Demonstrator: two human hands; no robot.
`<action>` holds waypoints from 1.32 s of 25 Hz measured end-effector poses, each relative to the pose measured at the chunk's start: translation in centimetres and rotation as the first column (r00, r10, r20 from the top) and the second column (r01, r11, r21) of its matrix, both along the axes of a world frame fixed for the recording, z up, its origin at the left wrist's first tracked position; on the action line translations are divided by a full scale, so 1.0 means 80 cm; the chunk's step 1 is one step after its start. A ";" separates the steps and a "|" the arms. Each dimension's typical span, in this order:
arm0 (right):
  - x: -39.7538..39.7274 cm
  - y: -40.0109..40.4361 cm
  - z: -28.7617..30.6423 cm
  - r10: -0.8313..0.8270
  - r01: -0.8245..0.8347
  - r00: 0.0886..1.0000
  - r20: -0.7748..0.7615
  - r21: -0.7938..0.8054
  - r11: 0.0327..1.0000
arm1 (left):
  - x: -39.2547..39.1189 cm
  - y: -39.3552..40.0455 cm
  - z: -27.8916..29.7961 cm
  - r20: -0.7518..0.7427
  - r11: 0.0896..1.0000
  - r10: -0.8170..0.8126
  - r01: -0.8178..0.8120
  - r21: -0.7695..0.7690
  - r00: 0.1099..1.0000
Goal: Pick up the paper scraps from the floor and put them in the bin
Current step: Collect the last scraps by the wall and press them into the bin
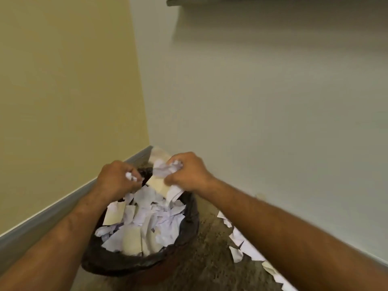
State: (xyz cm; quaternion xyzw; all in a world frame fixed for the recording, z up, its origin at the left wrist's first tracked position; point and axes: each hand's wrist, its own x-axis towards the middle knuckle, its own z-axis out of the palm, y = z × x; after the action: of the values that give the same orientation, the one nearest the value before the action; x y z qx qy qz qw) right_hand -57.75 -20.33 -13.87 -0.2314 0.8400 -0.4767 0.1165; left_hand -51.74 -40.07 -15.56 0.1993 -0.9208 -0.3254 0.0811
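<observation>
Both hands over the bin point(117, 264) in a room corner, left hand point(117, 178) clutching a small paper wad point(131, 177), right hand point(186, 172) gripping crumpled scraps point(168, 168), bin heaped with paper, more scraps on the floor point(241, 242) along the right wall.

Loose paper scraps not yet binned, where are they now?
In the head view, the white and cream paper scraps lie on the speckled floor along the grey-white wall's base, right of the black-lined round bin, partly behind the right forearm.
</observation>
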 end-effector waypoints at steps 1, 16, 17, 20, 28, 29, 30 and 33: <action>0.004 -0.017 -0.015 0.085 -0.079 0.996 -0.026 0.160 0.984 | 0.006 -0.016 -0.019 0.082 1.000 0.010 -0.009 -0.023 0.997; -0.089 0.304 -0.052 -0.079 0.240 0.960 -0.267 0.648 0.723 | -0.078 0.165 -0.010 -0.102 0.867 -0.453 0.411 -0.284 0.886; -0.092 0.349 -0.070 -0.139 0.274 0.958 -0.249 0.667 0.693 | -0.093 0.205 -0.023 -0.087 0.832 -0.522 0.485 -0.270 0.848; -0.078 0.473 -0.137 -0.351 0.365 0.921 -0.168 0.686 0.629 | -0.133 0.321 -0.086 -0.012 0.730 -0.666 0.648 -0.216 0.746; 0.040 0.672 -0.345 -0.754 0.448 0.657 0.016 0.796 0.407 | -0.201 0.512 -0.297 0.228 0.694 -0.708 0.719 0.050 0.668; 0.050 0.684 -0.366 -0.779 0.406 0.626 0.047 0.833 0.376 | -0.207 0.525 -0.317 0.261 0.703 -0.698 0.708 0.070 0.667; 0.058 0.691 -0.387 -0.801 0.372 0.593 0.085 0.853 0.366 | -0.213 0.533 -0.333 0.300 0.714 -0.683 0.696 0.081 0.666; 0.055 0.692 -0.420 -0.828 0.412 0.535 0.166 0.805 0.427 | -0.227 0.552 -0.364 0.375 0.731 -0.643 0.681 0.042 0.668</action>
State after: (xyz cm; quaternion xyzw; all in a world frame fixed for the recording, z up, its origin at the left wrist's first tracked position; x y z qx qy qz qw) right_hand -53.37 35.06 -47.49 0.3211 0.9003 -0.1822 0.2304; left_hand -69.91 4.08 -44.64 -0.0965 -0.9434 -0.2425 -0.2046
